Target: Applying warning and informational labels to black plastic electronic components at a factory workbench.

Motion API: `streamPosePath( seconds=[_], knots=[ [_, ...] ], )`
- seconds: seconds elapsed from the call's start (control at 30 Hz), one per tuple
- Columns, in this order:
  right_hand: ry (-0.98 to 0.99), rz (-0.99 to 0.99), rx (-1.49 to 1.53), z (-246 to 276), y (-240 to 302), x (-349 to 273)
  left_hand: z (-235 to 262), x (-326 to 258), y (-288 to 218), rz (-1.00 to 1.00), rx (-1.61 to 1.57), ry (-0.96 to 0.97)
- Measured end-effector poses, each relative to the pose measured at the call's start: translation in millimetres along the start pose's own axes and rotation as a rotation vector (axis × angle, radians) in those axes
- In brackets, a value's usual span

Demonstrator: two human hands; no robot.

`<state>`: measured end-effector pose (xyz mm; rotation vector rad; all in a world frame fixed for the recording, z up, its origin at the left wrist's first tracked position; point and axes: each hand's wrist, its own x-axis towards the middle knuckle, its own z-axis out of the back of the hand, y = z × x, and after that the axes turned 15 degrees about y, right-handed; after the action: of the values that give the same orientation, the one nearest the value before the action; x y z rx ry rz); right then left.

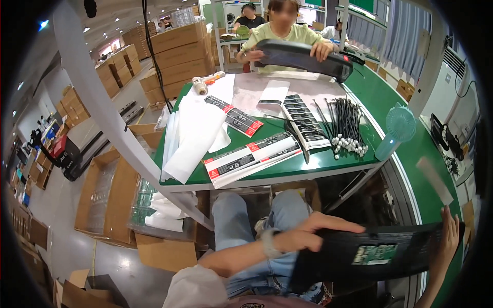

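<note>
A long black plastic housing (336, 256) lies across my lap toward the right, slightly blurred, with a green circuit board (376, 254) showing in an opening on its face. My left hand (321, 231) grips its near left upper edge, one finger stretched along the top. At the other end, my right hand (449, 236) presses the housing's edge with fingers pointing up. Between them the two hands support the piece. Just above my right hand stands a pale strip (434, 180), smeared by motion; whether I touch it I cannot tell.
Across the green table (328, 160), a person holds a similar black housing (303, 59). Labels (251, 156), white sheets (197, 138), black cables with white connectors (341, 120), a glue gun (205, 82) and a teal fan (399, 126) lie there. Cardboard boxes (115, 195) stand left.
</note>
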<state>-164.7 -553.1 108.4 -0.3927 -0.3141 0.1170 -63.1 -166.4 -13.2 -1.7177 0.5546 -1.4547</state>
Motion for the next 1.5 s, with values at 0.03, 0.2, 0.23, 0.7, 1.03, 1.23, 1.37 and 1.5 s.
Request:
streamPosePath(
  seconds=[0.03, 0.2, 0.23, 0.7, 1.03, 1.23, 1.37, 1.5],
  knots=[
    [0.075, 0.079, 0.215, -1.3, -5.8, -6.5, 10.0, -22.8, -17.9, 0.034, 0.141, 0.017],
    [-0.073, 0.388, 0.651, -33.4, 87.2, 5.3, 7.5, -106.9, -100.3, 0.405, 0.557, -0.095],
    [-0.148, 0.322, 0.897, -48.8, 121.8, 5.0, -3.7, -116.3, -114.1, 0.474, 0.607, -0.162],
    [0.168, 0.596, 1.037, -88.5, 257.8, 77.0, -67.2, -211.3, -53.1, 0.778, 0.92, -1.129],
    [0.604, 0.463, 1.654, -22.8, 313.7, 66.9, -71.4, -230.3, -61.3, 0.438, 0.613, -1.006],
    [0.858, 0.382, 1.764, -30.2, 341.4, 76.1, -77.4, -230.4, -63.2, 0.446, 0.705, -0.92],
    [0.929, 0.383, 1.78, -36.2, 347.9, 78.4, -79.3, -223.7, -63.2, 0.537, 0.683, -1.001],
    [0.96, 0.313, 1.753, -35.8, 357.6, 78.2, -82.8, -221.1, -61.3, 0.571, 0.669, -1.055]
  ],
)
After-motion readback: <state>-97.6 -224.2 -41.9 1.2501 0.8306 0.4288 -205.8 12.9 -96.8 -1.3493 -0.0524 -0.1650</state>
